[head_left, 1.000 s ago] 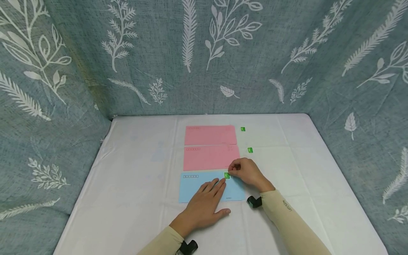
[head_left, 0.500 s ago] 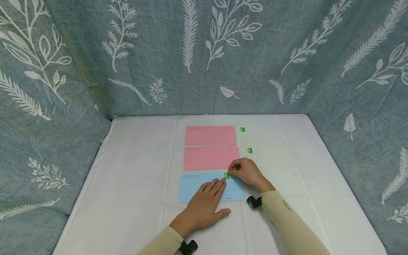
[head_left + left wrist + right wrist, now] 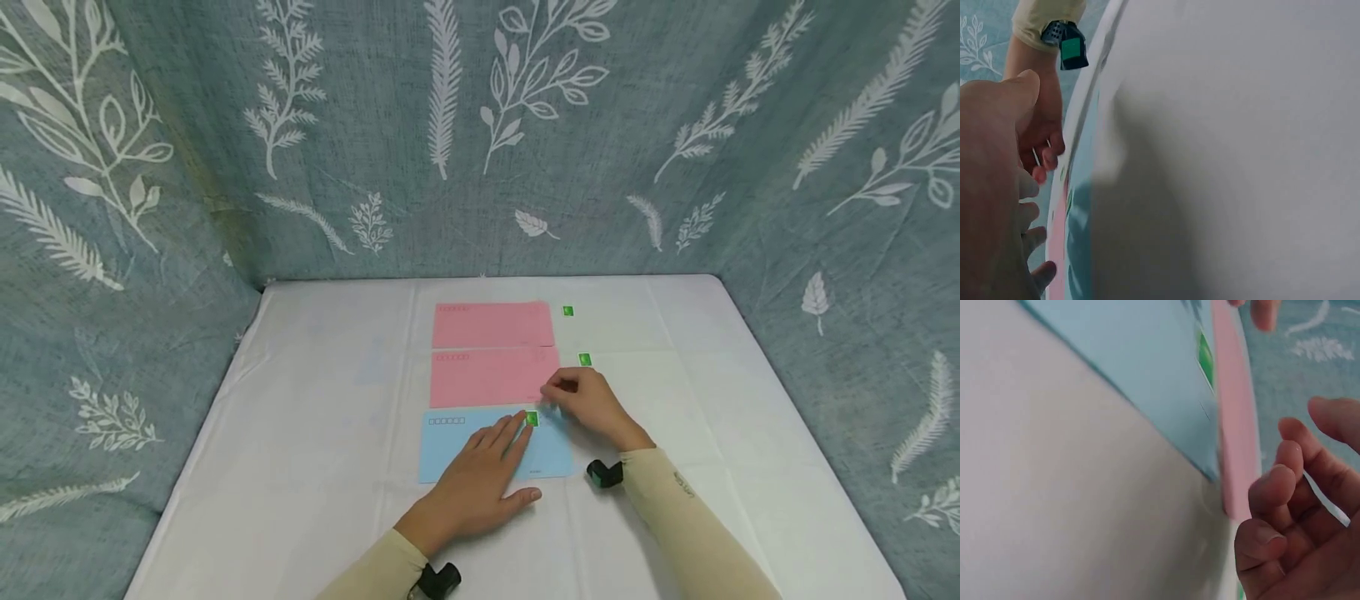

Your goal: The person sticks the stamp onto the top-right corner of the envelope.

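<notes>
In the head view, my left hand (image 3: 480,479) lies flat on the blue envelope (image 3: 442,450), fingers spread, one fingertip by the green stamp (image 3: 532,418) near the envelope's top right. My right hand (image 3: 588,404) hovers just above and right of that stamp, over the lower corner of the near pink envelope (image 3: 487,379). The right wrist view shows its fingers (image 3: 1275,487) loosely curled, thumb and index tip apart, with nothing clearly held. A pale sliver shows between them; I cannot tell what it is. The stamp (image 3: 1205,359) lies on the blue envelope.
A second pink envelope (image 3: 491,325) lies behind the near one. Two more green stamps lie right of the pink envelopes, a far stamp (image 3: 567,311) and a nearer stamp (image 3: 585,360). A white cloth covers the table (image 3: 322,400); a leaf-patterned curtain (image 3: 480,167) surrounds it.
My right hand has left the stamp's edge and moved slightly up and right. The left hand stays on the blue envelope. The head view has tilted a little.
</notes>
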A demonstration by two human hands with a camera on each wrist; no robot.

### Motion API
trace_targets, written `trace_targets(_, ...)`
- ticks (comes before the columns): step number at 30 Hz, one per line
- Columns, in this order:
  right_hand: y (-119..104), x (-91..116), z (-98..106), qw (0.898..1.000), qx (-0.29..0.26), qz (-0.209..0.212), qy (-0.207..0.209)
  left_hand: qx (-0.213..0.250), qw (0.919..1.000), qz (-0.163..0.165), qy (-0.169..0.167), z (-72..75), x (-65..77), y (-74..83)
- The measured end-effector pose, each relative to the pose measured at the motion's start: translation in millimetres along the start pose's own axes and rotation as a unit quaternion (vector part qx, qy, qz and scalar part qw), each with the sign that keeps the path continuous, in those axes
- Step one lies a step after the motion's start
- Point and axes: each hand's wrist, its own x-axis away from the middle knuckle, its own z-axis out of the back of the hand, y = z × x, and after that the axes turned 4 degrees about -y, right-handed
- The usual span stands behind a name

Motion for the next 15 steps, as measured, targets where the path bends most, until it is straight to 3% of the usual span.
trace_targets(7,19,-12,39,0.998,-0.007,-0.030,0.062,-0.018,0.9993,0.032,-0.003,14.6,-22.1,-24.4)
trace_targets(11,26,-19,62,0.995,-0.019,-0.056,0.077,-0.011,0.9985,0.051,-0.019,26.3,-34.5,-41.1)
trace_targets(15,35,-24,76,0.993,-0.029,-0.084,0.074,-0.004,0.9977,0.059,-0.033,28.8,-41.8,-52.4)
